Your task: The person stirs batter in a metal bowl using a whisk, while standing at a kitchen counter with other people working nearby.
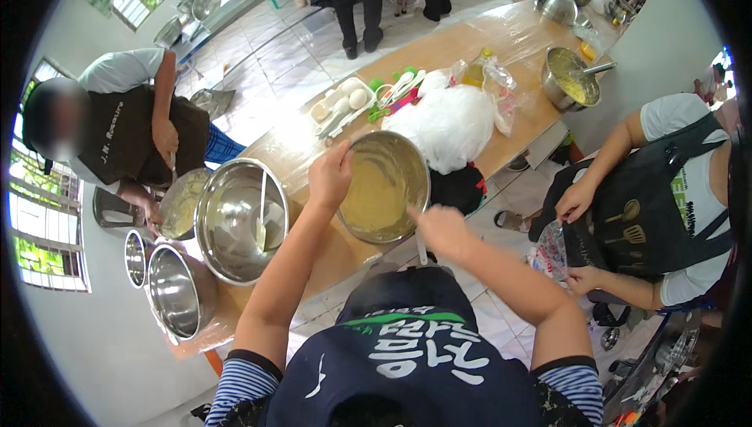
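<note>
A metal mixing bowl [427, 174] holding pale yellow batter [376, 195] is tilted towards me at the table's near edge. My left hand [330, 174] grips its left rim, thumb uppermost. At the opposite side of the rim is my right hand [443, 233], blurred, with a finger reaching over the edge. A pale utensil handle [422, 249] sticks out just below that hand; blur hides whether the fingers hold it. Left of the bowl stands a larger steel bowl [235, 221] with a white spatula [262, 221] resting inside.
Smaller steel bowls [182, 292] stand on the wooden table [294, 162] at left. Beyond my bowl lie an egg carton [343, 104], measuring spoons [402, 83] and a white plastic bag [446, 127]. One co-worker [126, 127] holds another batter bowl; a second [634, 192] handles a clear bag [550, 251].
</note>
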Demonstrator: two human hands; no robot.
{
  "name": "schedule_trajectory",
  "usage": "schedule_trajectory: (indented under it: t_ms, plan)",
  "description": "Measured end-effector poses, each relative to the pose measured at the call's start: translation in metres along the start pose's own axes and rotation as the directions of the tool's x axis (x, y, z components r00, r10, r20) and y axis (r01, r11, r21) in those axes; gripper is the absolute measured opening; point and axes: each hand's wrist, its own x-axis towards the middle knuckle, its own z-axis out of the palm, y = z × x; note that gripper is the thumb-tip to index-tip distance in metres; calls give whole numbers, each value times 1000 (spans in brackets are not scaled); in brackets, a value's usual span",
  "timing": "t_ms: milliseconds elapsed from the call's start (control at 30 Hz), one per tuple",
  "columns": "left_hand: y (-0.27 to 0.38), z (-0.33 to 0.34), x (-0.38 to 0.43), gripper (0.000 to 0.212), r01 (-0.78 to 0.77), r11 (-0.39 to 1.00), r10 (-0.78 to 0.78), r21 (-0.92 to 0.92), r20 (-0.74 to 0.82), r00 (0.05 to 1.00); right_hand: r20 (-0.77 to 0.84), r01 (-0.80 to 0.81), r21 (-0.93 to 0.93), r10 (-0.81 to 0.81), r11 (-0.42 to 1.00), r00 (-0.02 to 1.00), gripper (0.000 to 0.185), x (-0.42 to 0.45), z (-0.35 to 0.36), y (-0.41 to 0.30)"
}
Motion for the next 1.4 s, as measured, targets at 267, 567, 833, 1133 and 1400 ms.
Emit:
schedule_trajectory:
  t_ms: [267,567,833,1133,1400]
  plan:
    - [9,4,10,20,27,999,-25,-26,66,998,-147,-93,-6,91,996,985,17,56,-16,5]
    - [4,9,-1,21,-36,995,37,-94,13,999,-161,106,63,-94,992,982,20,29,-20,-16]
    - [-5,9,-9,20,85,987,-88,-135,-14,996,101,60,224,-85,973,991,35,-20,7,-23]
    - [-12,8,-18,22,123,975,-120,-185,25,992,188,-88,263,38,961,981,41,-26,16,-1]
    - [4,0,-19,23,27,996,-23,-81,50,998,84,-130,253,112,959,990,48,-24,18,17]
